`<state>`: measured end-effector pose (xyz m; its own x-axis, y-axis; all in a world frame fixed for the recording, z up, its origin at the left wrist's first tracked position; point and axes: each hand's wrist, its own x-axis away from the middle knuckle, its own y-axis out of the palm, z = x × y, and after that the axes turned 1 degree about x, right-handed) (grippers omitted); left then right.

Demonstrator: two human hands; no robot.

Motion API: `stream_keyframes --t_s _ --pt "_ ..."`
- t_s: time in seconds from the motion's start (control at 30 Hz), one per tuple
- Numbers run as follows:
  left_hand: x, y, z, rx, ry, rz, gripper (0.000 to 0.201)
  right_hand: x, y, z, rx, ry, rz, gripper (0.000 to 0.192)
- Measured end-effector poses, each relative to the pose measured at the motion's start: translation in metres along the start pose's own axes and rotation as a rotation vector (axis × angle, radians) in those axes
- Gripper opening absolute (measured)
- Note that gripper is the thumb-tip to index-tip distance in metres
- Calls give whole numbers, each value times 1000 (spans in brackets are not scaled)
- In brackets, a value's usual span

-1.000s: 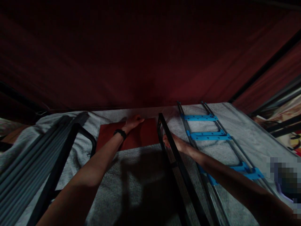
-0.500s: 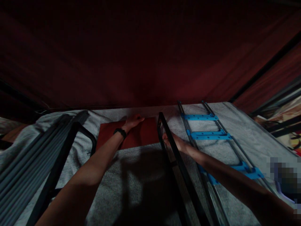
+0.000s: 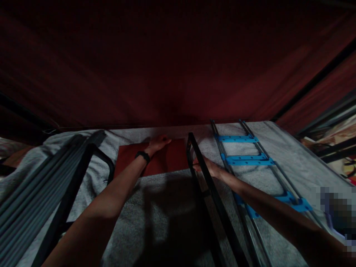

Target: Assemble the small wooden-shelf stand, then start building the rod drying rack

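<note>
Reaching across a grey towel-like cover (image 3: 167,218) in dim red light, a person lays the left hand (image 3: 158,144) flat, fingers spread, on the far edge of a reddish-brown board (image 3: 172,157) lying on the cover. The right hand (image 3: 207,167) curls around the upper rail of a black metal frame (image 3: 211,193) standing on edge just right of the board; the fingers appear wrapped about the bar, though shadow hides the fingertips. The frame looks stiff and fairly heavy, likely smooth under the palm, best taken along its long rail near a crosspiece so it cannot swing. The board seems thin, rigid and light, easiest lifted by an edge. A black wristband (image 3: 142,156) sits on the left wrist. To the right lies a steel rack with blue plastic connectors (image 3: 236,139); to the left, a bundle of grey slats (image 3: 36,200) beside another black frame.
</note>
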<state>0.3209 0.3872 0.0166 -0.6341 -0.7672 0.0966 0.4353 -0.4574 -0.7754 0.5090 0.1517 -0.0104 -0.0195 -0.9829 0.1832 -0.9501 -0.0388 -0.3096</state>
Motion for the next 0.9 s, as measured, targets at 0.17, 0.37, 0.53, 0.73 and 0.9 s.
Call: stream_keyframes --t_s 0.17,0.37,0.53,0.73,0.9 --pt "-6 1 -3 -1 -11 -18 31 2 3 -7 5 -4 70 5" --pt "-4 1 -4 34 -5 -5 32 13 11 -15 -65 -42 100 6" --pt "-2 0 -5 63 7 -20 36 13 14 -12 -195 28 75 13" --pt "-13 3 -12 14 10 0 32 8 8 -9 -237 50 7 16" --pt "-11 3 -12 24 14 -5 34 8 5 -9 -191 38 3 11"
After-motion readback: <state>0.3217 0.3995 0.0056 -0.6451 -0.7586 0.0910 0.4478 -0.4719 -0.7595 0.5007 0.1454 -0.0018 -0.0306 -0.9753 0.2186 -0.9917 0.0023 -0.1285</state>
